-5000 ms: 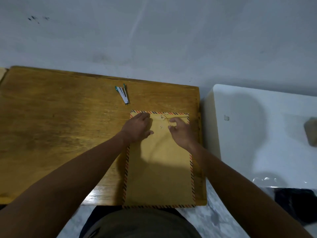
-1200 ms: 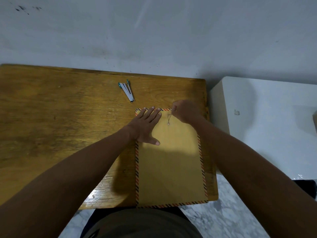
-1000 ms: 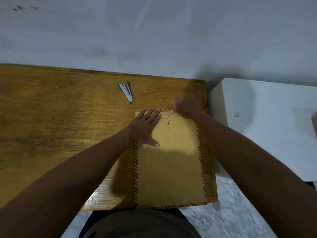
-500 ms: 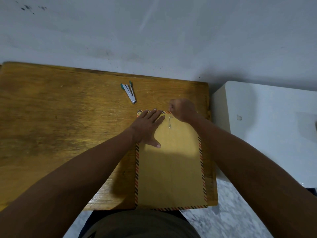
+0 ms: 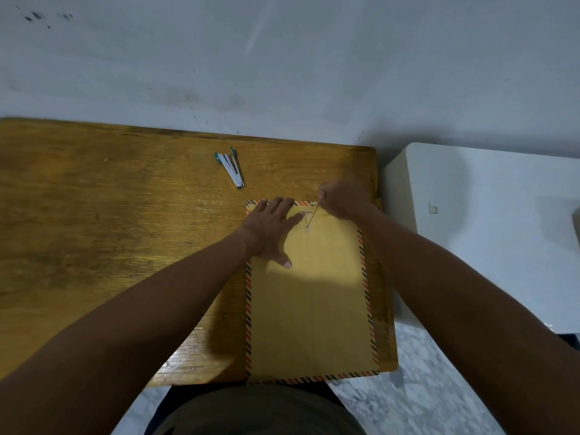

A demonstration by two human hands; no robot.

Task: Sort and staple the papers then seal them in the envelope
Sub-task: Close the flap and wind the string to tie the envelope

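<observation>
Envelope point(image 5: 309, 296): we find it flat at the table's point(image 5: 110, 215) near right corner, flap folded.
Left hand point(image 5: 270, 229): we press it flat, fingers straight.
Right hand point(image 5: 343, 199): we pinch the closure string point(image 5: 310, 216).
Stapler point(image 5: 231, 167): idle, far side.
Progress: papers unseen, presumably inside; tying remains.

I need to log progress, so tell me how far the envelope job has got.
Done, apparently: no loose papers show, the stapler lies set aside on the table, and the envelope lies flat. In hand: the left hand presses the envelope's top while the right hand pinches the closure string by the buttons. Left: finish winding the string and let go.
</observation>
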